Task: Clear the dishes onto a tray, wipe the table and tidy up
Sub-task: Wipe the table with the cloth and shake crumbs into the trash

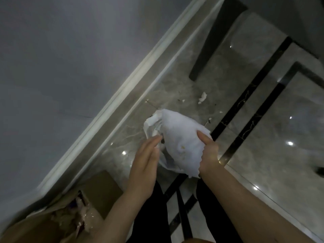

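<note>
White cloth (182,139) bunched over floor (263,155), crumbs on top. Right hand (208,153) pinches its edge, thumb on top, likely keeping crumbs cupped. Left hand (147,162) flat, fingers straight, brushing the cloth's side. Cardboard box (84,213) lower left, probably dump target.

A single wide-angle head-worn view looks steeply down from close above the hands (177,153), taking in the glossy floor (273,146) toward three o'clock and the wall skirting (122,95) running from seven to one o'clock.
</note>
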